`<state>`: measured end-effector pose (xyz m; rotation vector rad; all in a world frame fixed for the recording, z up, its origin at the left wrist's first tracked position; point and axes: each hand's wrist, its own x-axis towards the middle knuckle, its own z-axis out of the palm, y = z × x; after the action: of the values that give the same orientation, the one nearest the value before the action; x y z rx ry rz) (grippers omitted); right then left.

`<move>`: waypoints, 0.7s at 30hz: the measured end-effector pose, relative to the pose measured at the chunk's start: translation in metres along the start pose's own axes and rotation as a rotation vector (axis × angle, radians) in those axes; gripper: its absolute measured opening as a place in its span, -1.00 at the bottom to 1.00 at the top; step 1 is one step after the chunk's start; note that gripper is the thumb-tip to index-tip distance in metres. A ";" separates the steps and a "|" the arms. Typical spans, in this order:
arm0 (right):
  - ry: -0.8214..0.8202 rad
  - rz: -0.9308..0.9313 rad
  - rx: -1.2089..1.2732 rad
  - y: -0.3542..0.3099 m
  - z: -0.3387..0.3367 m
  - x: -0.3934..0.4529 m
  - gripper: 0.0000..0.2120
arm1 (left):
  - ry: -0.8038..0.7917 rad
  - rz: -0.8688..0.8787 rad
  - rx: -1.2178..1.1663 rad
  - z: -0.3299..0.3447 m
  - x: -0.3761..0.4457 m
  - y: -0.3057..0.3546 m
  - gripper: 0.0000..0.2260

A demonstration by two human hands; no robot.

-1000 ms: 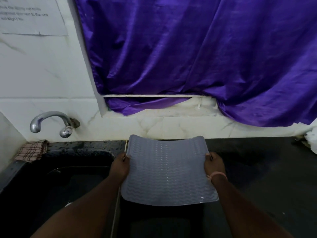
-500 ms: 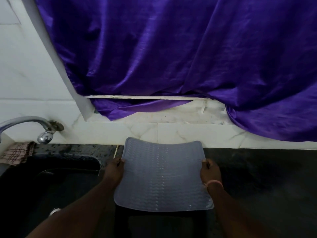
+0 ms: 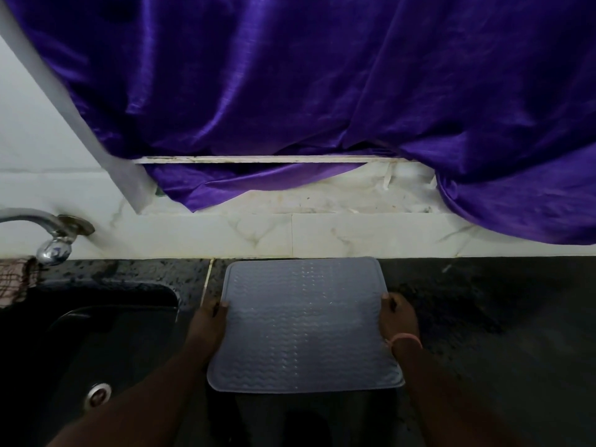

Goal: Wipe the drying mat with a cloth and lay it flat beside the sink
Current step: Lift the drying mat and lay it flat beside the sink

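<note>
Dark granite counter (image 3: 483, 301) beside the sink (image 3: 96, 333) now carries the grey drying mat (image 3: 303, 324), its bow flattened since a moment ago, left hand (image 3: 209, 321) and right hand (image 3: 398, 317) still pinching its side edges.

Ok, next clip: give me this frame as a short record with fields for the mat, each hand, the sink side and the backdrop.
mat: grey drying mat, ridged, on the dark counter right of the sink; near edge overhangs the counter front
left hand: left hand grips the mat's left edge
right hand: right hand grips the mat's right edge; pink wristband
sink side: chrome tap; checked cloth at the far left, untouched
backdrop: purple curtain over white tiles
</note>
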<state>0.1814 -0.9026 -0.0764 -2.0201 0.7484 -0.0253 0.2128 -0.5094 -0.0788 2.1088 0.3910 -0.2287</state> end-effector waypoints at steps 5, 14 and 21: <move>0.037 0.040 -0.127 0.000 0.004 -0.002 -0.73 | 0.038 0.029 0.075 0.002 0.007 0.001 -0.75; -0.052 -0.030 -0.467 0.014 -0.014 -0.041 -0.56 | 0.071 0.068 0.255 -0.002 -0.027 -0.013 -0.61; 0.075 -0.135 -0.849 0.008 -0.014 -0.050 -0.56 | 0.109 0.086 0.566 -0.003 -0.042 -0.005 -0.67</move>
<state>0.1321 -0.8907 -0.0610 -2.8874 0.7341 0.1666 0.1714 -0.5122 -0.0681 2.6977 0.3218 -0.1889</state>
